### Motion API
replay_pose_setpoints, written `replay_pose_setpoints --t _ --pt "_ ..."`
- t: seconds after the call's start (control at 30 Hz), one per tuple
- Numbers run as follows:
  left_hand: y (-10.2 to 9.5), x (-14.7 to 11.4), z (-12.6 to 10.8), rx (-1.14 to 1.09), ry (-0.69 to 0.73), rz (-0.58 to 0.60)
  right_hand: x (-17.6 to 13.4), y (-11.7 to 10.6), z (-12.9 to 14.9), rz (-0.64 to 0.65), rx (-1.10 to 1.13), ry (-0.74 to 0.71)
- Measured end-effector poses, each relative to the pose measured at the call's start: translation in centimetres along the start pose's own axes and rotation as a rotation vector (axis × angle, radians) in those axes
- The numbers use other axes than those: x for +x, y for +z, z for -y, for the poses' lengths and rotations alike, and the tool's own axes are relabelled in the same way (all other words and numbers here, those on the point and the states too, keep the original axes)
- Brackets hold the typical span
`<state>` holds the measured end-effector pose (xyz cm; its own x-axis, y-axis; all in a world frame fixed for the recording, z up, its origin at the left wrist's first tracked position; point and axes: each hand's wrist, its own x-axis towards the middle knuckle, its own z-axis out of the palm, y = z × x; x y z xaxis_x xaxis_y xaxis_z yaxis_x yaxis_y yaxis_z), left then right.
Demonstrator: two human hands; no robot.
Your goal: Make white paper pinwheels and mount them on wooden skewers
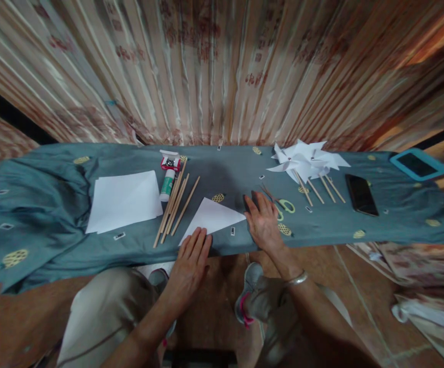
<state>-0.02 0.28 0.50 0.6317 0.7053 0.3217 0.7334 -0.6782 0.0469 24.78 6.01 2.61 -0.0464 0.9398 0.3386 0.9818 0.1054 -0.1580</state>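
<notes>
A white sheet of paper folded into a triangle (pixel 216 217) lies on the cloth before me. My left hand (pixel 194 250) rests flat on its near edge, fingers stretched out. At the triangle's right corner, my right hand (pixel 262 217) lies with its fingers apart, touching or nearly touching the tip. Just beyond that hand are scissors with light green handles (pixel 286 206), partly hidden by it. Several wooden sticks (pixel 176 204) lie left of the folded paper, beside a glue stick (pixel 167 185) and a small open red-and-white box (pixel 170 161) of shiny little pieces.
A stack of white paper (pixel 124 202) sits on the left of the green cloth (pixel 231 168). White paper pinwheels on sticks (pixel 308 157) lie at the back right. Farther right are a black phone (pixel 361 194) and a blue-framed tablet (pixel 419 164). A curtain (pixel 222 76) hangs behind.
</notes>
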Motion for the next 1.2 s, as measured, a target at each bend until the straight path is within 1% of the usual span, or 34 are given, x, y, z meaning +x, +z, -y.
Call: replay_pose_setpoints --t 0.2,0.33,0.4,0.5,0.57,0.67,0.77,0.87,0.93,1.03,1.13,1.2 --pt "0.0 0.1 -0.2 -0.013 -0.009 -0.007 0.4 0.1 1.6 0.05 0.168 -0.079" --pt "0.1 0.1 -0.2 -0.064 -0.047 0.005 1.2 -0.4 1.5 0.067 0.296 -0.098" --pt "0.2 0.1 -0.1 -0.105 -0.065 0.013 1.8 -0.9 1.1 0.109 0.374 -0.054" --pt "0.1 0.2 -0.1 -0.154 -0.083 0.012 2.5 -1.4 0.5 0.229 0.517 0.056" --pt "-0.1 0.2 -0.1 -0.174 -0.098 0.008 2.7 -1.5 0.0 0.307 0.629 0.107" --pt "-0.4 0.5 -0.1 -0.198 -0.116 0.0 2.6 -1.2 -0.6 0.384 0.84 0.168" --pt "-0.6 1.5 0.1 -0.211 -0.114 -0.008 2.2 -1.2 -1.4 0.463 1.096 0.256" --pt "-0.7 3.4 0.3 -0.208 -0.093 0.012 1.9 -2.0 -2.3 0.534 1.278 0.347" --pt "-0.8 5.0 0.3 -0.192 -0.056 0.053 1.6 -2.8 -3.0 0.582 1.326 0.383" --pt "-1.1 6.6 0.1 -0.19 0.005 0.102 1.1 -3.8 -3.9 0.661 1.321 0.374" --pt "-1.1 7.0 -0.4 -0.185 0.018 0.114 0.4 -4.3 -4.4 0.725 1.306 0.342" --pt "-0.9 6.5 -0.7 -0.177 0.027 0.101 -0.1 -4.4 -4.4 0.722 1.29 0.336"
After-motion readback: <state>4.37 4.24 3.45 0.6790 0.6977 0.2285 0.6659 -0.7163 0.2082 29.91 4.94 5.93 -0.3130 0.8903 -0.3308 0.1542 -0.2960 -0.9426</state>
